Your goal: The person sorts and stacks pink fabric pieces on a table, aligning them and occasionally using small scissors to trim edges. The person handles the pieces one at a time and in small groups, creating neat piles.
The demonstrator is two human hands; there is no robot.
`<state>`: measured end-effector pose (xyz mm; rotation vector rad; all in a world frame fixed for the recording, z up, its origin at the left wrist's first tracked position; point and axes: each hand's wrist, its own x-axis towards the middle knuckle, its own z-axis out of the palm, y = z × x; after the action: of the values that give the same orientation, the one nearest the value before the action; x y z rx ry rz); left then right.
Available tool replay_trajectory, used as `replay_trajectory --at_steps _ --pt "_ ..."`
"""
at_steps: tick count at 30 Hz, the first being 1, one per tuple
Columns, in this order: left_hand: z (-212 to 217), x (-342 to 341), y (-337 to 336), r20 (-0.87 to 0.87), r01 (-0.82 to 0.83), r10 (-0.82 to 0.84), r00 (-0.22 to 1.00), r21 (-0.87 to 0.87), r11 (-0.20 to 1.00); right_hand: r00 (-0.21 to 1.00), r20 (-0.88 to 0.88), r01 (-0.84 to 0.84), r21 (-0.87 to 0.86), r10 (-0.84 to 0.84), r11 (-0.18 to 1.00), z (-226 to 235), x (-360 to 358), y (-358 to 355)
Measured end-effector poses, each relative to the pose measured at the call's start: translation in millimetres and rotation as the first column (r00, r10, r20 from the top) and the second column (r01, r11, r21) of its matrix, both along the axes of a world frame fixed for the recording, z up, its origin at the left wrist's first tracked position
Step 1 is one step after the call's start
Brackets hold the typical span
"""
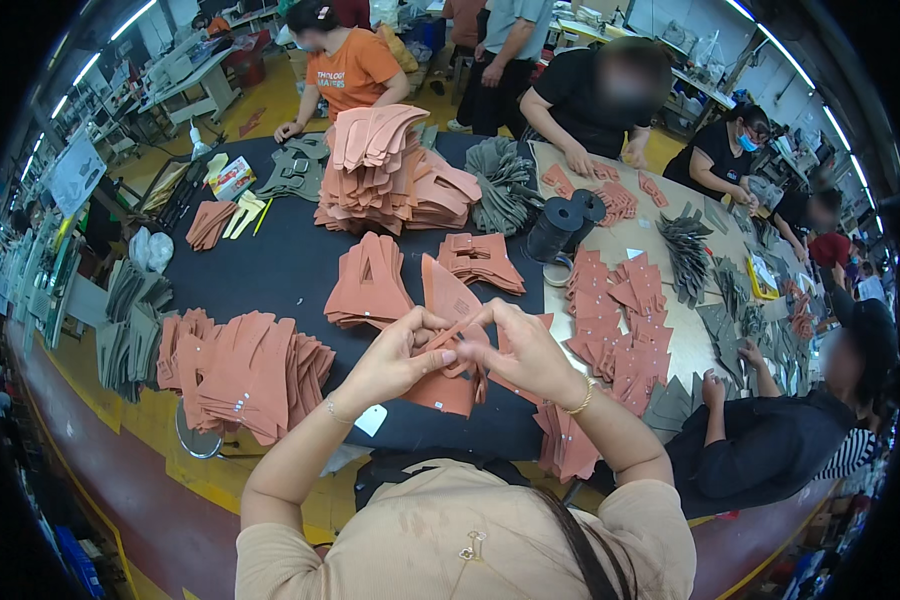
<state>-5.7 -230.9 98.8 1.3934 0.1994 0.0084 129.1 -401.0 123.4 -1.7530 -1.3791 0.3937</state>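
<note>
Both my hands meet over the near middle of the dark table, closed on one salmon-coloured cut piece [440, 398] with an opening in it. My left hand [407, 352] pinches a narrow strip of the piece between thumb and fingers. Opposite it, my right hand [522, 350] has its fingers bent round the same piece, the thumb pointing inward. Part of the piece rises beyond my hands, and its middle is hidden by my fingers. Just past them lie a stack of salmon pieces with slots [370, 282] and a smaller stack [481, 262].
A broad salmon pile [255, 375] lies to my left, grey-green pieces [130, 325] beside it. A tall salmon stack [370, 170] stands farther back, near dark rolls [555, 228]. More salmon pieces [615, 320] cover the right-hand board. Several people work around the table, one close on my right.
</note>
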Motion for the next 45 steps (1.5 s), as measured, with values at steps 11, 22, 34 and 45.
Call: replay_trajectory --at_steps 11,22,34,45 --pt "-7.7 18.2 -6.0 0.037 -0.088 0.083 0.996 0.168 0.982 0.964 -0.107 0.253 0.071 -0.245 0.965 -10.7 1.4 8.4" --pt "-4.6 31.2 -2.0 0.009 -0.124 0.124 0.992 0.065 0.990 0.949 -0.166 0.294 0.169 -0.267 0.941 -19.7 11.1 13.3" --pt "-9.3 28.8 3.8 -0.019 -0.084 0.085 0.996 0.040 0.996 0.711 -0.680 0.296 0.056 -0.181 0.953 -32.4 21.2 16.1" --pt "-23.0 32.2 1.4 -0.029 -0.150 0.150 0.988 0.010 0.989 0.945 0.227 0.183 0.230 -0.236 0.956 -22.1 -14.4 9.5"
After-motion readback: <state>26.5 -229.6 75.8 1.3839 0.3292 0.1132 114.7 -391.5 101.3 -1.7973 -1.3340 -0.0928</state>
